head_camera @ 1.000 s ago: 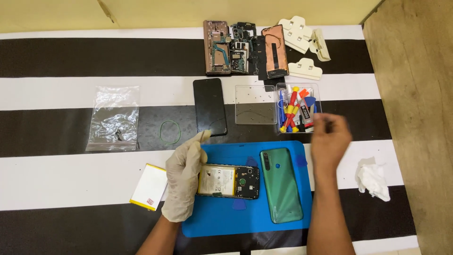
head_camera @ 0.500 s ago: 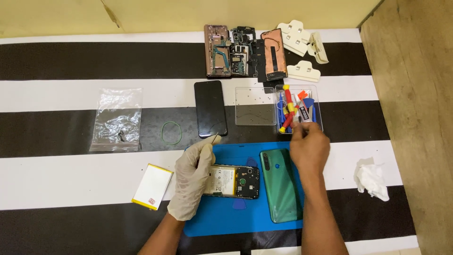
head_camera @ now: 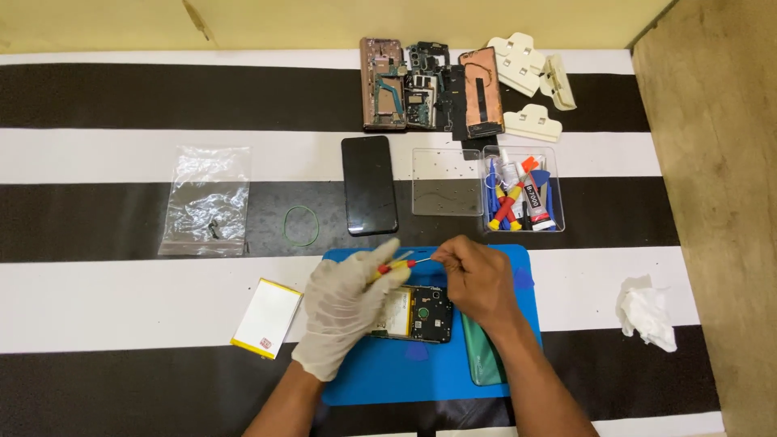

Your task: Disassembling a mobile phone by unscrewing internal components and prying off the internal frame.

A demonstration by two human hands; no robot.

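- Left hand (head_camera: 344, 311), in a white latex glove, sits at 9 o'clock of the opened phone chassis with exposed dark circuit board (head_camera: 417, 313); palm rests on the chassis' left part, fingers curled shut around the handle of a small red-and-yellow screwdriver (head_camera: 396, 267).
- Right hand (head_camera: 477, 279), bare, is at 3 o'clock of the chassis; thumb and forefinger pinched closed on the screwdriver's thin metal tip end, other fingers folded in.
- Screwdriver lies nearly level between both hands, at 12 o'clock just above the chassis; can't tell if it touches the board.
- Chassis lies flat on the blue rectangular work mat (head_camera: 388, 376), roughly mid-mat.
- Green glossy phone back cover (head_camera: 483, 360) on the mat at 4 o'clock of the chassis, mostly hidden under the right forearm.
- White flat battery with yellow edge (head_camera: 267, 317) off the mat at 9 o'clock, on a white stripe of the black-and-white striped table cover (head_camera: 121, 283).
- Black phone screen panel (head_camera: 369, 184) at 12 o'clock of the mat, green rubber band (head_camera: 301, 226) just beside it at its 8 o'clock.
- Clear plastic box of coloured tools (head_camera: 522, 190) at 1 o'clock, its clear lid (head_camera: 447, 181) touching its left side.
- Clear zip bag (head_camera: 205, 201) at 10 o'clock, well apart.
- Crumpled white tissue (head_camera: 645, 313) at 3 o'clock, well apart.
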